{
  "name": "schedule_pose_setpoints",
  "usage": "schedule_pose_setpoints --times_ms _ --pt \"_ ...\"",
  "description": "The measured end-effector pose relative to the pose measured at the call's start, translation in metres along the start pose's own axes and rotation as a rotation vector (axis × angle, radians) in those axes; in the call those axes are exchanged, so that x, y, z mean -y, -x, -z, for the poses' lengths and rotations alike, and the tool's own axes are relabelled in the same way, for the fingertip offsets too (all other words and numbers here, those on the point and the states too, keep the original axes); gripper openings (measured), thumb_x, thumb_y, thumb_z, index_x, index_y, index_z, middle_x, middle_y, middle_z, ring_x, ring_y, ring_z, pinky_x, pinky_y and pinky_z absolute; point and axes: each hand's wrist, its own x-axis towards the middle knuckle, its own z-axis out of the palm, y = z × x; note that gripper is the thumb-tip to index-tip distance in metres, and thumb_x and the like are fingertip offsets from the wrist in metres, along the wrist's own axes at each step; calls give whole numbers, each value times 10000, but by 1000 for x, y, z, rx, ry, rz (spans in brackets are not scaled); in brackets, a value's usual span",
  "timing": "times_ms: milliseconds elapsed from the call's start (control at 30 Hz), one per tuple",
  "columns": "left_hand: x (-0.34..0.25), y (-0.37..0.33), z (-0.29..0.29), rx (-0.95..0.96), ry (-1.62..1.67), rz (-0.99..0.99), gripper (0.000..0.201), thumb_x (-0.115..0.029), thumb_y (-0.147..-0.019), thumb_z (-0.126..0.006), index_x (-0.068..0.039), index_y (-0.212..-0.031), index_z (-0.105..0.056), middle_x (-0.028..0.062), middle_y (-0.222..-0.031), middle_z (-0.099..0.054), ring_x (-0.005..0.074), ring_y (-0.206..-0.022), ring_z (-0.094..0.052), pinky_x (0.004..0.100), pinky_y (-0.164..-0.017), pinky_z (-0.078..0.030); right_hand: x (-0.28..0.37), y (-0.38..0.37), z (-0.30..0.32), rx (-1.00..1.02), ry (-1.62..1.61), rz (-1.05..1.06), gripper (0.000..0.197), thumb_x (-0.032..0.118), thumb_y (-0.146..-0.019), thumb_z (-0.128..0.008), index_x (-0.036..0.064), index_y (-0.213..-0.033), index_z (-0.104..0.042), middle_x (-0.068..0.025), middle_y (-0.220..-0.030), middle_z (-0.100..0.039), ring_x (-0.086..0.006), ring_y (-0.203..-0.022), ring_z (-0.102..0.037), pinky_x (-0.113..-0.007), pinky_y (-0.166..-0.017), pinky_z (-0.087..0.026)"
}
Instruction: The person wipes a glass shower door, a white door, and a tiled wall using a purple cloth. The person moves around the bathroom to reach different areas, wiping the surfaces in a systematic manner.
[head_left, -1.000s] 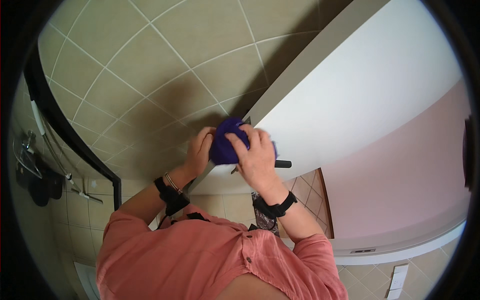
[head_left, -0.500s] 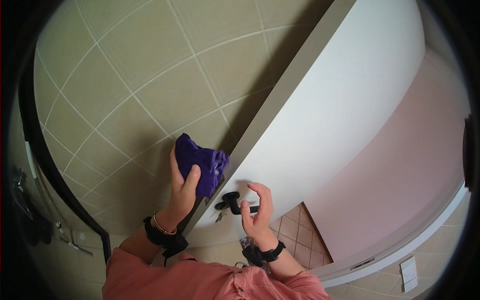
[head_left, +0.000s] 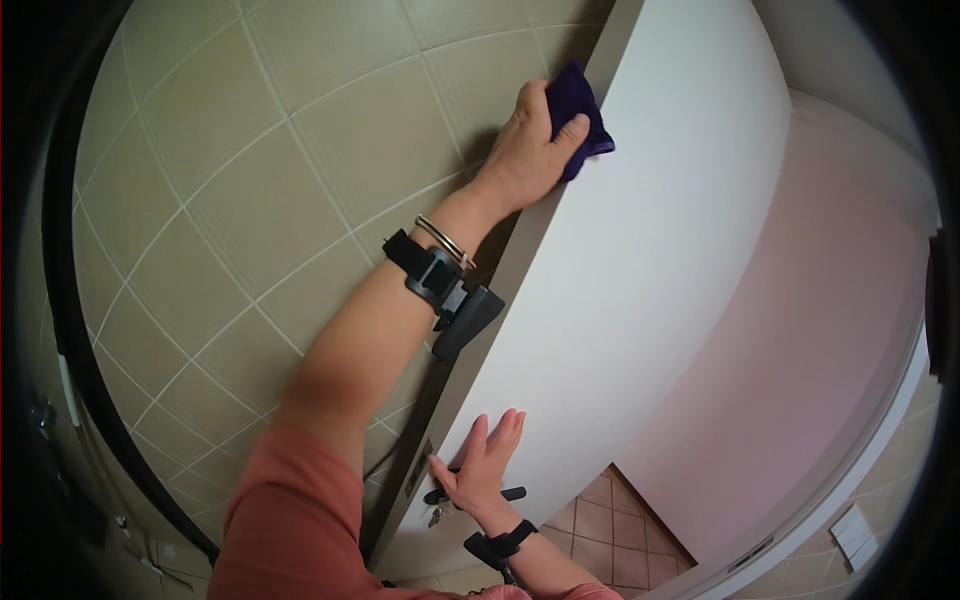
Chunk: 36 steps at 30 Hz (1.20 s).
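Note:
High along the edge of a white door (head_left: 640, 250), my left hand (head_left: 535, 140) grips a folded purple cloth (head_left: 580, 115) and presses it on the narrow edge, its thumb over the cloth. Lower down, my right hand (head_left: 482, 465) lies against the door face with its fingers spread. It is in front of the black door handle (head_left: 513, 494) and hides much of it. Keys (head_left: 437, 514) hang from the lock just below that hand. A latch plate (head_left: 420, 468) shows in the door's edge.
Beige tiled wall (head_left: 330, 150) stands close at the left of the door. At the right are a pale pink surface (head_left: 760, 360), the door frame (head_left: 860, 480) and a white switch (head_left: 853, 537). Reddish floor tiles (head_left: 610, 525) show through the doorway. A black curved frame (head_left: 75, 330) runs down the left.
My left arm has stretched up and away, bringing the purple cloth onto the door's edge higher up. My right hand has moved left and opened from a curl to lie spread on the door.

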Motion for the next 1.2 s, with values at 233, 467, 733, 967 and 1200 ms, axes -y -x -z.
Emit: schedule_pose_setpoints --times_ms 233,467,733,967,1200 --pt "-3 114 4 53 20 -11 524 -197 -950 -574 27 -1381 -378 246 -1336 -499 372 -1219 -518 399 -1033 -407 -8 6 -6 22 34 1 1034 427 -788 -750 14 -1503 -127 -378 -1524 55 -626 -1376 4 -749 -1029 -123" --pt "-2 228 25 197 -235 58 586 -94 -896 -588 30 -1417 -351 254 -1434 -338 430 -1328 -364 465 -1108 -308 -8 6 -8 17 77 3 1070 422 -798 -728 20 -1531 -60 -378 -1532 53 -627 -1377 -20 -730 -1057 -105" --pt "8 76 14 142 -130 -5 517 -314 -986 -512 3 -1375 -389 256 -1255 -498 406 -1148 -526 428 -989 -423 -7 -2 -11 -35 7 28 965 391 -801 -744 10 -1490 -186 -395 -1517 6 -644 -1362 -58 -758 -1022 -140" --pt "10 223 24 131 -67 240 501 -243 -972 -539 41 -1353 -383 296 -1179 -559 419 -1070 -577 435 -920 -453 -13 2 -17 -41 -15 37 971 376 -825 -684 31 -1530 -112 -357 -1543 70 -609 -1390 9 -730 -1060 -82" --pt "4 411 70 370 -112 846 546 -273 -992 -527 86 -1366 -358 277 -1198 -571 370 -1114 -575 395 -969 -435 -16 0 -14 -74 -29 79 705 406 -984 -371 60 -1547 -126 -289 -1578 62 -555 -1419 24 -669 -1110 -53"
